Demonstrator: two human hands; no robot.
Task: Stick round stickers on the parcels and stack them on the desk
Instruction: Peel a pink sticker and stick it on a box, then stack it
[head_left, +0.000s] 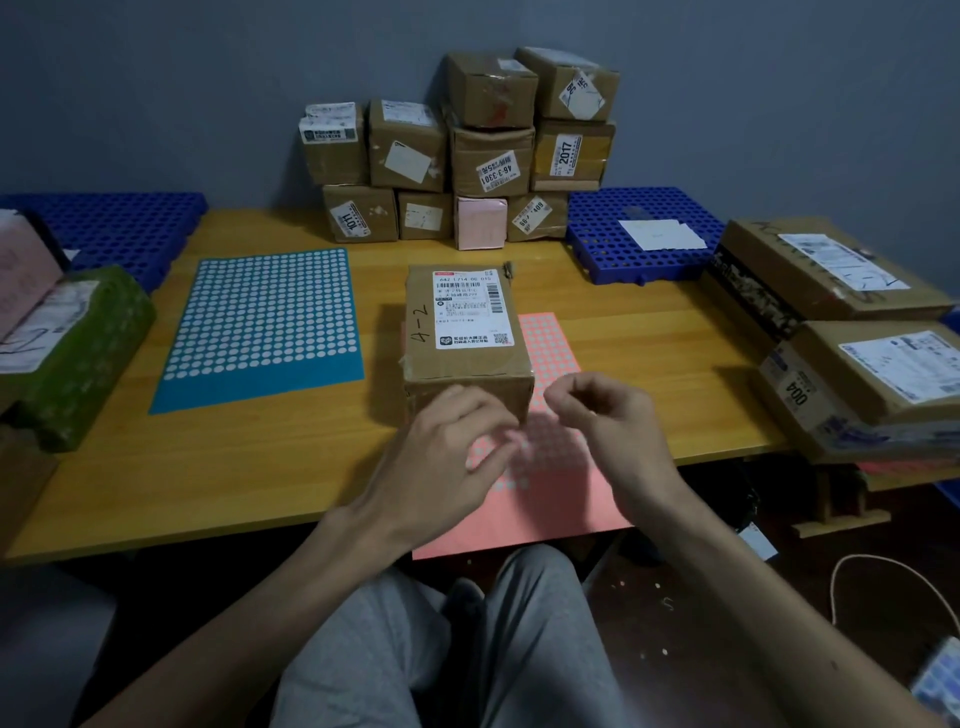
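We see a brown cardboard parcel standing mid-desk, its white shipping label facing up and "A-2" handwritten beside it. It sits on the far part of a pink sticker sheet whose near end overhangs the edge of the wooden desk. Our left hand hovers at the parcel's near face, its fingers spread and loosely bent with the tips down by the pink sheet. They are blurred, and we make out nothing held. Our right hand, just right of the parcel's near corner, has its fingers curled and thumb and forefinger drawn together. We cannot tell whether a sticker lies between them. A blue sticker sheet lies to the left. Stacked parcels stand against the far wall.
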